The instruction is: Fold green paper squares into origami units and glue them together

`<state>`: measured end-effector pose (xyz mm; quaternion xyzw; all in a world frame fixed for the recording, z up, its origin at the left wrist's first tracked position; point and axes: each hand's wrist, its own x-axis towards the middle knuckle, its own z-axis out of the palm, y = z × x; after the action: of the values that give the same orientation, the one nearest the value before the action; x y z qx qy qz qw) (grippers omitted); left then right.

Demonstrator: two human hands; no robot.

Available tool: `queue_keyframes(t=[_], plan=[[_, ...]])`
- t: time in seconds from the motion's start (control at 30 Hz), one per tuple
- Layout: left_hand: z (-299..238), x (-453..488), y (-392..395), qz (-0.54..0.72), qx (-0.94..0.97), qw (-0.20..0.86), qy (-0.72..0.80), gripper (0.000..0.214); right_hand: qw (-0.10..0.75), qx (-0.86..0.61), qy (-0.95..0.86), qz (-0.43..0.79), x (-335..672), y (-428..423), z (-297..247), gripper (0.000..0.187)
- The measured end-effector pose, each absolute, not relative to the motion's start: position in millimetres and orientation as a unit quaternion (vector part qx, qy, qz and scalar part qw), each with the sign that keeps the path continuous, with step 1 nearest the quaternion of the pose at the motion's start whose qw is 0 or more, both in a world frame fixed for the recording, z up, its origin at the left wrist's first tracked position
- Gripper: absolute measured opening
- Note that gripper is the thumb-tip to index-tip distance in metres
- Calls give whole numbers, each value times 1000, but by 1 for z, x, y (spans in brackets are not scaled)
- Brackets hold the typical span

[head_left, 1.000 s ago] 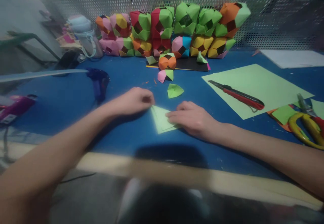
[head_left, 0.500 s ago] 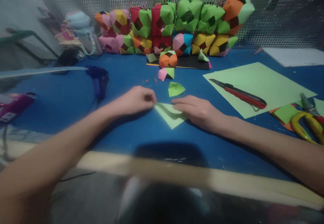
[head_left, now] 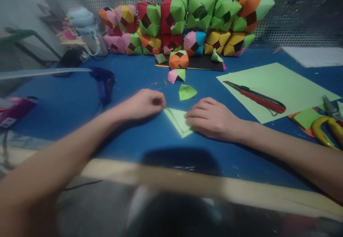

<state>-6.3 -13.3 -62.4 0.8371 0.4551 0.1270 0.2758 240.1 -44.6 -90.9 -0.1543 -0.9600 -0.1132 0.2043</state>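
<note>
A light green paper (head_left: 177,122), folded into a triangle with its point toward me, lies on the blue tabletop. Its upper layer sits almost flat on the lower one, with a strip of the lower layer showing along the near left edge. My left hand (head_left: 147,103) is closed in a pinch at the paper's left corner. On the right side, my right hand (head_left: 213,119) grips the paper with bent fingers held together; that corner is hidden beneath it. Just beyond the paper sits a small folded green piece (head_left: 187,92).
Colourful folded-paper balls (head_left: 171,23) are stacked at the back against a perforated metal panel. A red utility knife (head_left: 264,99) lies on a green sheet (head_left: 278,74) at right, near yellow-handled scissors (head_left: 320,131). At left are a blue glue gun (head_left: 103,83) and a bottle (head_left: 88,33).
The raised upper layer of the paper has come down nearly flat. My right hand has shifted slightly right and toward me, its fingers more bent. The left hand keeps its corner.
</note>
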Motion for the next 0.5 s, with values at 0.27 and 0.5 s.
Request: queue_keyframes(t=[0.27, 0.5], plan=[[-61, -2, -18, 125, 841, 289, 441, 19, 209, -157, -958, -120, 241, -50, -92, 32], [-62, -4, -16, 112, 856, 283, 419, 14, 216, -150, -961, -81, 243, -50, -92, 34]])
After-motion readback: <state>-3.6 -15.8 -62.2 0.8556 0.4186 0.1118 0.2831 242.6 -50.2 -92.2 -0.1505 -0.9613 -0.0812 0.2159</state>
